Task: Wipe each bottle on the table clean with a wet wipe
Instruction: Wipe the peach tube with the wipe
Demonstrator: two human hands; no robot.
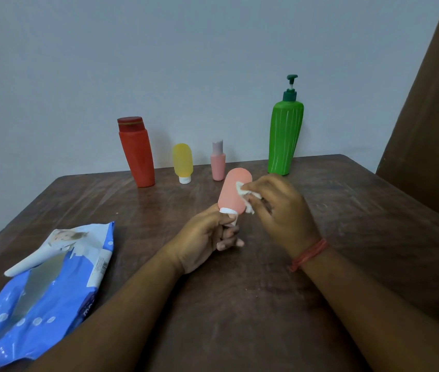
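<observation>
Gripping one salmon bottle point(233, 190) left hand point(207, 237); right hand point(280, 208) pinching wipe point(245, 197); four bottles standing.

Both forearms enter from the bottom edge, converging toward frame centre. Left hand point(207, 237) at centre, fingers curled, pinching the white cap of the salmon bottle point(233, 190). Right hand point(282, 208) just right of it, fingertips pressing a crumpled wet wipe point(248, 196) against the bottle's side.
</observation>
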